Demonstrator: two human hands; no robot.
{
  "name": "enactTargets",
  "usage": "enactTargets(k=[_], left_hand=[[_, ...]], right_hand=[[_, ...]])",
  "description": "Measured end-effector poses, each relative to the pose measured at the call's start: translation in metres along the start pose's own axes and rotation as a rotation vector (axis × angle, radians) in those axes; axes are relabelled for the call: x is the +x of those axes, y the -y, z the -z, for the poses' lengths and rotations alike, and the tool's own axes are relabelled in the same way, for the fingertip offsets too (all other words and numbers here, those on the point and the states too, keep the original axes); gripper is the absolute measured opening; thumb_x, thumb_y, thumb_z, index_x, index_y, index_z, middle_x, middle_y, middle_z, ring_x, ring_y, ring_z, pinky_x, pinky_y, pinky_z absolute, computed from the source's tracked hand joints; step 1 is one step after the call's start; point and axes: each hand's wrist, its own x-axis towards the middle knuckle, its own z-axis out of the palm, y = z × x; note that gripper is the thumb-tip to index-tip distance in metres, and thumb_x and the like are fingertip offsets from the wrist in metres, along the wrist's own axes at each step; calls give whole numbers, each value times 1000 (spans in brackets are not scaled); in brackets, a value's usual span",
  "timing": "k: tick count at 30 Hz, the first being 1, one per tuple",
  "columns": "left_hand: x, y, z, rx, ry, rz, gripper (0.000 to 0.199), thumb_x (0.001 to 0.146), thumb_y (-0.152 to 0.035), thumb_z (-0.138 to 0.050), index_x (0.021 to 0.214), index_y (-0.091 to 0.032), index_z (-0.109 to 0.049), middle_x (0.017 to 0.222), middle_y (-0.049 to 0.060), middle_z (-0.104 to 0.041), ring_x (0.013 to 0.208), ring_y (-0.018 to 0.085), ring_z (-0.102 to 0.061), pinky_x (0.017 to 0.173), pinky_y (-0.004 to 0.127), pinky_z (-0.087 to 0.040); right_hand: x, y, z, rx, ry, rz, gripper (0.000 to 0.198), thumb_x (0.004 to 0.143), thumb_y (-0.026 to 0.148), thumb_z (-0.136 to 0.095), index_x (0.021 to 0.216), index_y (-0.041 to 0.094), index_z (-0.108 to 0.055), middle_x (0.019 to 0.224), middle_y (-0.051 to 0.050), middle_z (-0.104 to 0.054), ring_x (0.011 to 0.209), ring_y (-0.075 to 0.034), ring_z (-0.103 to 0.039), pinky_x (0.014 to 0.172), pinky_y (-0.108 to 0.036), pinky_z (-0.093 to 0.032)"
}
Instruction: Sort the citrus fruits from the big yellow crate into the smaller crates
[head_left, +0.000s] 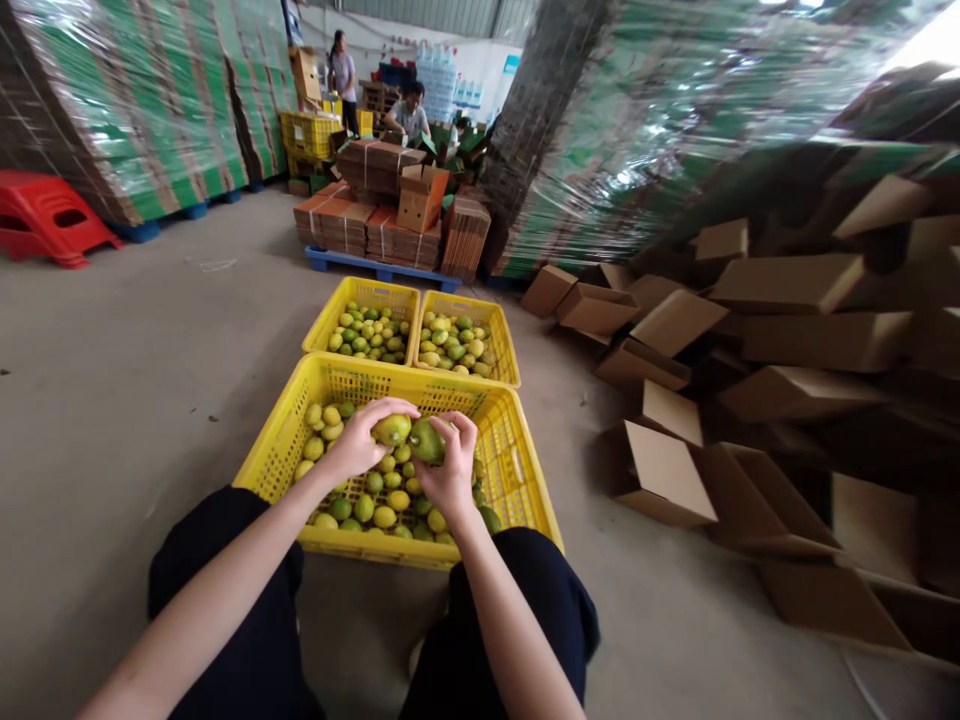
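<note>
My left hand [361, 440] is closed around a yellow-green lemon [392, 430]. In my right hand [451, 478] is a greener lemon [426, 442], gripped between thumb and fingers. The two fruits are held side by side, nearly touching, above a large yellow plastic crate [536, 470]. Several loose lemons [385, 517], some yellow and some green, lie in the bottom of that crate. My hands and forearms hide part of its contents.
Two more yellow crates [322, 318] of lemons stand just beyond. Open cardboard boxes [667, 470] are heaped at right. Flattened cartons [341, 228] rest on a blue pallet [382, 270]. A red stool [52, 215] is at left. Two people [343, 75] are in the background.
</note>
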Motion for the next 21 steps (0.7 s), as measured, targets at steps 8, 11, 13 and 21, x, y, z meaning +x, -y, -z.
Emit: enactTargets(k=[8, 11, 13, 21], left_hand=[[-1, 5, 1, 54, 6, 22, 65, 55, 5, -45, 107, -22, -72, 113, 5, -70, 115, 25, -60, 108, 45, -41], [-1, -1, -1, 33, -34, 87, 61, 56, 3, -50, 106, -22, -72, 114, 6, -66, 116, 26, -58, 109, 44, -39], [-1, -5, -3, -58, -96, 185, 58, 55, 2, -55, 106, -22, -71, 116, 6, -63, 117, 27, -56, 109, 42, -39], [16, -4, 1, -861, -393, 867, 13, 76, -21, -57, 86, -14, -60, 70, 4, -64, 58, 15, -63, 56, 24, -51]], right_hand=[[-2, -5, -1, -78, 58, 55, 69, 66, -1, -54, 130, 27, -51, 124, -12, -44, 117, -30, -53, 94, -50, -54], [1, -3, 2, -64, 57, 13, 61, 69, 3, -59, 126, 27, -55, 121, -11, -48, 114, -30, -55, 95, -50, -53], [5, 2, 3, 23, 40, -89, 56, 71, 13, -68, 124, 26, -55, 117, -10, -53, 108, -28, -58, 92, -47, -54], [13, 21, -5, 954, -163, -1017, 29, 75, 45, -63, 93, 24, -54, 79, 2, -63, 72, -18, -63, 55, -27, -50]])
